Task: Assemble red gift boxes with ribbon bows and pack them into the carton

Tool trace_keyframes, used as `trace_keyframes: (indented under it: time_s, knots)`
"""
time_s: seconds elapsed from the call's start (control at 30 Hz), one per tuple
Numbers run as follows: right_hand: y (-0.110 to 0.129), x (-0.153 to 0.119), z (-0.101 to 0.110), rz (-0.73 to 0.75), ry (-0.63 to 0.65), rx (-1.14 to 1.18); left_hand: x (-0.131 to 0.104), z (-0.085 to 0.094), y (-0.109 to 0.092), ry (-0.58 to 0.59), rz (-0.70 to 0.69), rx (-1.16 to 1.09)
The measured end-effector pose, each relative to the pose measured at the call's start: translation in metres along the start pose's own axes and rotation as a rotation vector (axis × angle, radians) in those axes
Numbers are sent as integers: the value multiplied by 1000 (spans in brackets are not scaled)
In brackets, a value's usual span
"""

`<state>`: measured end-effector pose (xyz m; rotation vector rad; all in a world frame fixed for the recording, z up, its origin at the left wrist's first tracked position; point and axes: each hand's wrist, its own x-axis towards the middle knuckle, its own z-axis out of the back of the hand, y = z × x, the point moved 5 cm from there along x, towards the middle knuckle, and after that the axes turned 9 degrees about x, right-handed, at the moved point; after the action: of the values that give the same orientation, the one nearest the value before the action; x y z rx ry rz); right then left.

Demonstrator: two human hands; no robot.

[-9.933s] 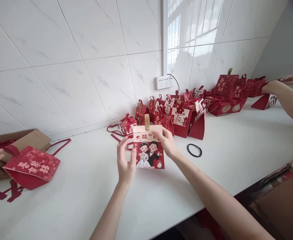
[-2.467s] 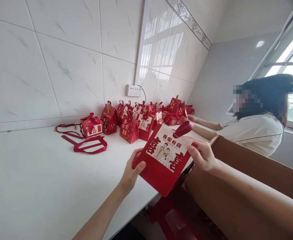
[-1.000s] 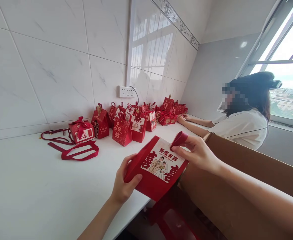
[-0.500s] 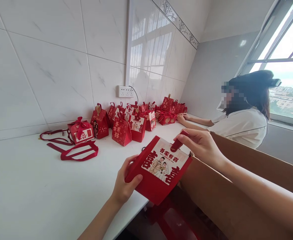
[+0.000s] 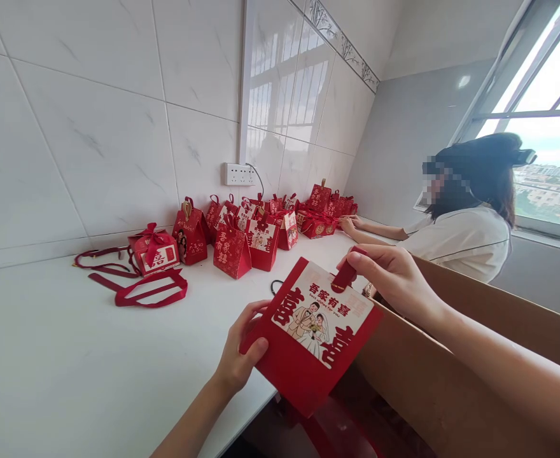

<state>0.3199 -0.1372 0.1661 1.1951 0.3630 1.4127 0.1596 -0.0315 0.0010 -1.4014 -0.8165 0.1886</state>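
A red wedding gift box (image 5: pixel 303 356) with a white panel showing a couple is held tilted over the table's front edge. My left hand (image 5: pixel 242 350) grips its lower left side, thumb on the front face. At the top, my right hand (image 5: pixel 394 273) pinches the red strap handle (image 5: pixel 347 270) between thumb and fingers. Beyond it on the table stand similar red boxes, among them one with gold lettering (image 5: pixel 231 251) and one with a couple panel (image 5: pixel 261 245).
An open cardboard box (image 5: pixel 418 375) stands to the right, beside the white table (image 5: pixel 93 369). Red ribbon (image 5: pixel 153 292) lies near a bow-tied box (image 5: pixel 153 251) at the left. A power strip (image 5: pixel 239 173) is on the tiled wall. Across the table's far end, a person (image 5: pixel 461 235) reaches toward other red boxes.
The gift box has shifted slightly right and down, its front face turned more toward me. Both hands keep their hold on it.
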Motion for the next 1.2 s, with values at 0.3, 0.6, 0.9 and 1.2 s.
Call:
trace_keyframes:
  time_s: [0.3,0.6,0.9,1.2]
  knots:
    - [5,4,9,178,-67,-80,-9,5,-18,-423,-582,833]
    - [4,8,9,283,-6,-35,-8,19,-23,-515,-604,866]
    - [38,-30,47,281,-14,-203,-13,-16,3,174,-250,610]
    - [26,-101,206,-187,-757,-516,13,-36,34,-4,-19,837]
